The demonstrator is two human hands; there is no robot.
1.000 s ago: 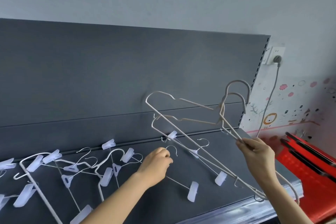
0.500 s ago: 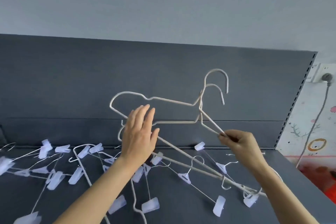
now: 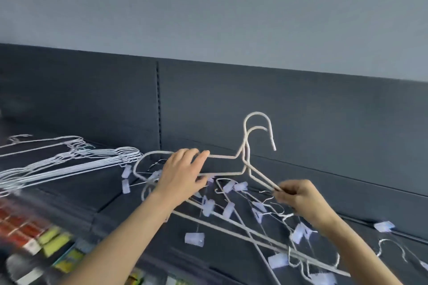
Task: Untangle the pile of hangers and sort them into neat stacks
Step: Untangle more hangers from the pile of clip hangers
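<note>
A: What has moved since half a second ago?

B: The view has swung left, so the wall socket is gone and a stack of white wire hangers (image 3: 76, 164) now shows at the left. The left hand (image 3: 183, 173), which was spread in front of the wires, has closed on them.

A: What is it holding?

B: Two cream hangers (image 3: 244, 152), lifted upright above the dark grey shelf (image 3: 92, 192) with their hooks pointing up against the back panel (image 3: 301, 122). The fingers lie curled over the upper left shoulder wire and the thumb sits under the lower one.

A: And the other hand?

B: The right hand (image 3: 298, 194) pinches both right shoulder wires together between thumb and fingertips, lower down and to the right.

A: Where are the rest of the hangers?

B: A tangle of clip hangers (image 3: 228, 209) with pale plastic clips lies on the shelf beneath and between the hands, spreading toward the right edge. The white stack lies flat, well apart on the left. Blurred packaged goods (image 3: 53, 240) show below the shelf's front edge.
</note>
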